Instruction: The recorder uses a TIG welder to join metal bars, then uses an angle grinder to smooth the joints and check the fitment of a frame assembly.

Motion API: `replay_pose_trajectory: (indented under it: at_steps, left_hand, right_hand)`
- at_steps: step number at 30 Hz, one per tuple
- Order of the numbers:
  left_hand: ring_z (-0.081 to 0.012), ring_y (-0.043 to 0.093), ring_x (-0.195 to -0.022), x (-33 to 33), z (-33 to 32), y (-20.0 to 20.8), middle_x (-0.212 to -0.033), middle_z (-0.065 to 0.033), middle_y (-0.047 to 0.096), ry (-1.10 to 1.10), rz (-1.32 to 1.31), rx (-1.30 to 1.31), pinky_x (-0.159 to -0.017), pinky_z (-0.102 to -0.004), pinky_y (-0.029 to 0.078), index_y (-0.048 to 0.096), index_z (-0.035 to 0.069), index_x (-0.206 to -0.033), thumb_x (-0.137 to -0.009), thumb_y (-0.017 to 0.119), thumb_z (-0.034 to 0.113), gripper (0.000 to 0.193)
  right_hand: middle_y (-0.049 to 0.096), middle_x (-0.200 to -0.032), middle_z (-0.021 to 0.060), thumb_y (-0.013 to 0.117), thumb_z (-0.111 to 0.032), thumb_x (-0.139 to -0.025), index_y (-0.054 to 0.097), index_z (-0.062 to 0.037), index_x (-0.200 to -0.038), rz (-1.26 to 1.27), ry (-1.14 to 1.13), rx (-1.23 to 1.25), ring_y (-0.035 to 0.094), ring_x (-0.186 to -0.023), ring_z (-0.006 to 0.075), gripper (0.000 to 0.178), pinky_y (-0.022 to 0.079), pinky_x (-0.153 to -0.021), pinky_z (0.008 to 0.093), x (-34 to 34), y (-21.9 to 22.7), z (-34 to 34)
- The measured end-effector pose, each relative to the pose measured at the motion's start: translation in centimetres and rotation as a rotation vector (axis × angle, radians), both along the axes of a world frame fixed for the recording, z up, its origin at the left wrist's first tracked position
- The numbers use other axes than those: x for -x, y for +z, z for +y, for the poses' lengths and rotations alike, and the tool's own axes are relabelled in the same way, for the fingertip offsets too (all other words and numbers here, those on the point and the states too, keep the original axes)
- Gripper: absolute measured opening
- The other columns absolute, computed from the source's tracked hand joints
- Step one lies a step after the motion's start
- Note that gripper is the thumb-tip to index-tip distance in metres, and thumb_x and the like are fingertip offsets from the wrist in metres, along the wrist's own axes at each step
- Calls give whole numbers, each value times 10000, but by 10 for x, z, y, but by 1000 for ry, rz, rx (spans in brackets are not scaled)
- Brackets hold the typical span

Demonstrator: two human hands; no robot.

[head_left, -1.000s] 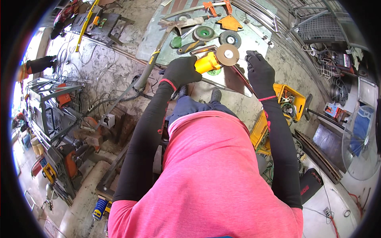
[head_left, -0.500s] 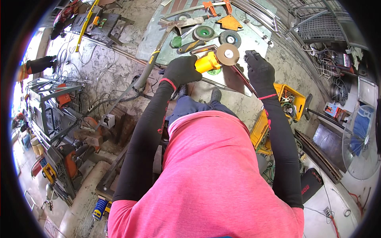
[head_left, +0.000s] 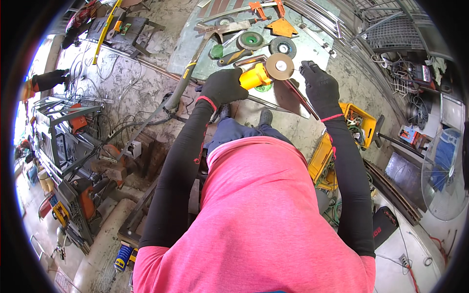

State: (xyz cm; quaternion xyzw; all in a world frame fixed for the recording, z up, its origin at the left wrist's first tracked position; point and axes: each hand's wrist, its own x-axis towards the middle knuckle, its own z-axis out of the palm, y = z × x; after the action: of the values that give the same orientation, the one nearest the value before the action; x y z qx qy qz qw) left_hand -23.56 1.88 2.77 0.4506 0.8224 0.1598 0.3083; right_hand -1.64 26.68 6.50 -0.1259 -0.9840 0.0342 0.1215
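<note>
Left hand [head_left: 223,88], black glove, is wrapped round the body of a yellow angle grinder [head_left: 255,78]. Grinder is over the near part of the pale green worktable [head_left: 180,56], in front of the person; yellow gear housing sticks out to the right of the glove. Thin brown disc [head_left: 280,67] sits on its spindle, flat face toward the camera.

Right hand [head_left: 320,89], same glove type, is just right of the disc, apart from it. Fingers curled in; can't tell if they pinch something small. Dark reddish metal bars [head_left: 300,96] run below, between disc and right wrist.

On the table past the grinder: green-centred grinding wheel [head_left: 251,40], dark flap disc [head_left: 283,46] to its right, orange arrow-shaped welding magnet [head_left: 282,28] beyond that. Tool with dark-and-yellow handle [head_left: 233,58] lies near the left glove. Orange clamp [head_left: 258,9] and shiny metal tubes [head_left: 320,17] at the far side.

Off the table: open yellow toolbox [head_left: 370,134] right of the right wrist, round fan [head_left: 444,176] at far right, blue spray can [head_left: 122,258] lower left.
</note>
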Motion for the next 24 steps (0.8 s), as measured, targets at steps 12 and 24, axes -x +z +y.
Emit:
replay_pose_trajectory:
  at_steps: [12,24]
  left_hand:
    - [-421,777,-959,0,1,4,-1001,-228,791,0,-11,25,-855,-525,604,732,41,-1148,-740,824,420,564]
    - [-403,780,-960,-2,-1,3,-994,-191,799,23,-1,15,-862,-517,607,744,84,-1111,-727,817,435,525]
  right_hand:
    - [785,-1299,107,656,-75,-963,753,-127,-1286,-67,2,24,796,-978,330,341,652,-827,448,2,0,1]
    - [788,-1233,105,723,-86,-984,759,-132,-1327,168,-19,46,787,-1004,345,348,634,-820,452,1,88,-21]
